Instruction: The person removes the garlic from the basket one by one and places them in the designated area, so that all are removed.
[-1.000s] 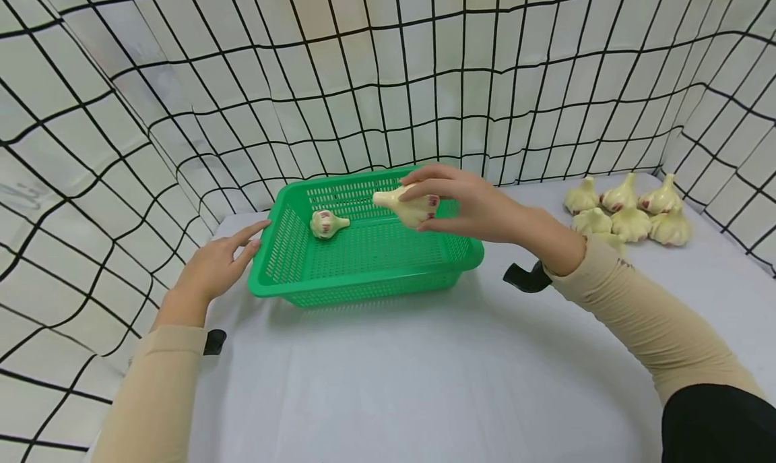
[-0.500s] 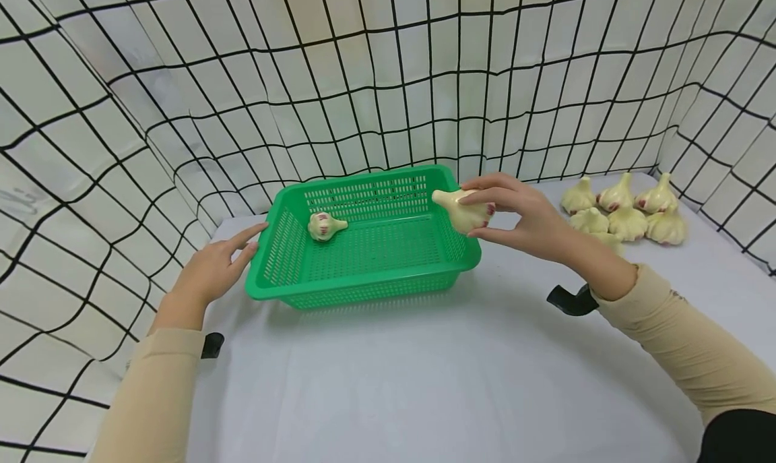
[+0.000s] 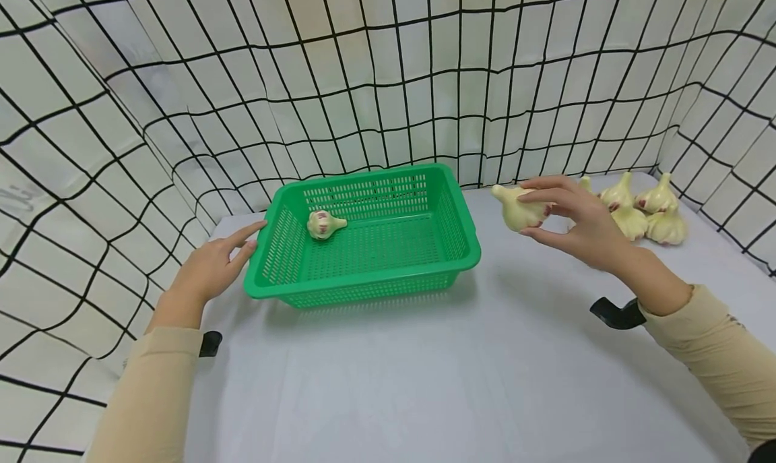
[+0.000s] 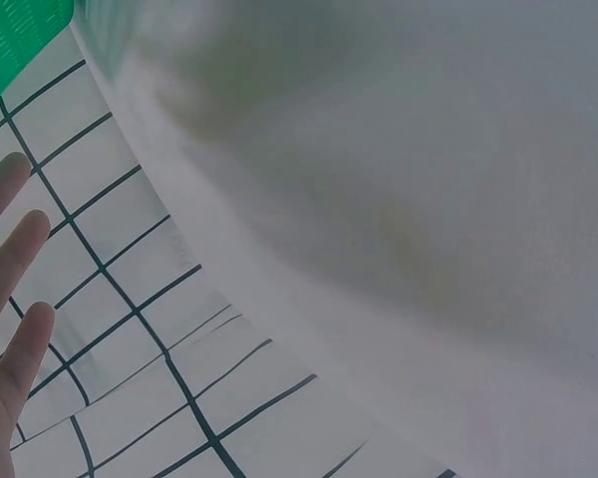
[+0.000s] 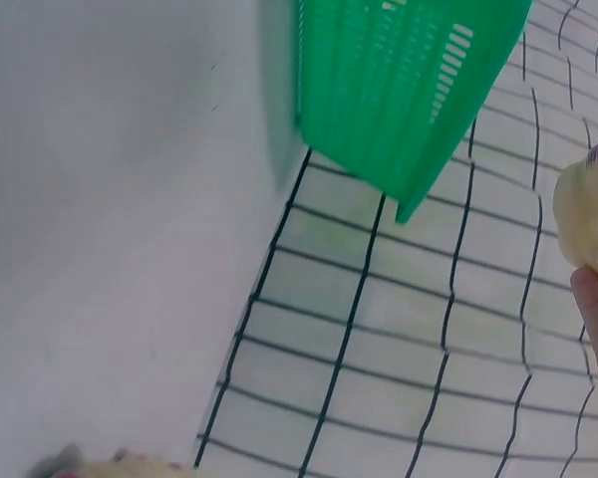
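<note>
Between its thumb and fingers my right hand [image 3: 576, 220] pinches a garlic bulb [image 3: 520, 208], stem pointing left, held above the table to the right of the basket. In the right wrist view that bulb [image 5: 590, 214] shows only at the right edge, with one finger against it. The green plastic basket [image 3: 364, 288] holds one garlic bulb [image 3: 324, 225] near its left end. With fingers extended, my left hand [image 3: 209, 267] touches the basket's left rim. Its fingers [image 4: 20, 254] look straight and spread in the left wrist view.
Several garlic bulbs [image 3: 630, 222] sit grouped at the table's back right, partly hidden behind my right hand. A black grid [image 3: 388, 85] over white walls bounds the table [image 3: 388, 382] at the back and both sides.
My right hand has carried its garlic bulb from above the basket rightward, out past the basket's right rim. My left hand stays at the left rim.
</note>
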`<state>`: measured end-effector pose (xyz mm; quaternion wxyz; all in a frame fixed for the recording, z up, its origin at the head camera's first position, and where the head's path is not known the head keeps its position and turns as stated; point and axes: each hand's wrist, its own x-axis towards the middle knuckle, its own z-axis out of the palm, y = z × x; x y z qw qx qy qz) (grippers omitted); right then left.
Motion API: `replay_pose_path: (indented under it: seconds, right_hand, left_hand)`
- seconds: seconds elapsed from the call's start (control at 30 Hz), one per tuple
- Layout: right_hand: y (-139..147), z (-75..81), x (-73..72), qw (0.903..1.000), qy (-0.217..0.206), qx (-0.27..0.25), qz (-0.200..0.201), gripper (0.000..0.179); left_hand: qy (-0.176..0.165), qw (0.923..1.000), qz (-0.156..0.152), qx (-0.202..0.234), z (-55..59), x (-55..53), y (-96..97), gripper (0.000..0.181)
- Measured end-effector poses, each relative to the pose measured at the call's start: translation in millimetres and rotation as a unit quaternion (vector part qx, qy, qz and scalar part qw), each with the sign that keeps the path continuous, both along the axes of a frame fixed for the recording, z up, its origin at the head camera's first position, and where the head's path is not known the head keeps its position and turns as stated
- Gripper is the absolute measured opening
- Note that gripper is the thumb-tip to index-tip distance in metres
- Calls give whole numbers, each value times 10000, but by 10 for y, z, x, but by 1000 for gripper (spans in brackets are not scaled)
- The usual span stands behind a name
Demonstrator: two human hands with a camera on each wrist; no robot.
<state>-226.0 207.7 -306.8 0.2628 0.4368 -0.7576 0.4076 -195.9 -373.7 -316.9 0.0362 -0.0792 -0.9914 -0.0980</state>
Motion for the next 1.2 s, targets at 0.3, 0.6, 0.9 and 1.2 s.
replay_pose_path:
  seconds: [0.3, 0.6, 0.9, 1.2]
  right_hand:
    - [427, -112, 59, 9977, -153, -346, -569, 74]
    - [770, -171, 135, 9930, -433, -578, -940, 46]
    - [1072, -218, 197, 9753, -1226, -956, -1568, 64]
    - [1389, -342, 195, 9581, -1782, -926, -2043, 67]
  left_hand:
    - [20, 10000, -33, -29, 5, -19, -7, 60]
    - [64, 10000, -19, -31, -15, -13, -16, 59]
    - [79, 10000, -10, -38, -4, -6, -14, 59]
    - [78, 10000, -36, -14, -8, -12, -10, 59]
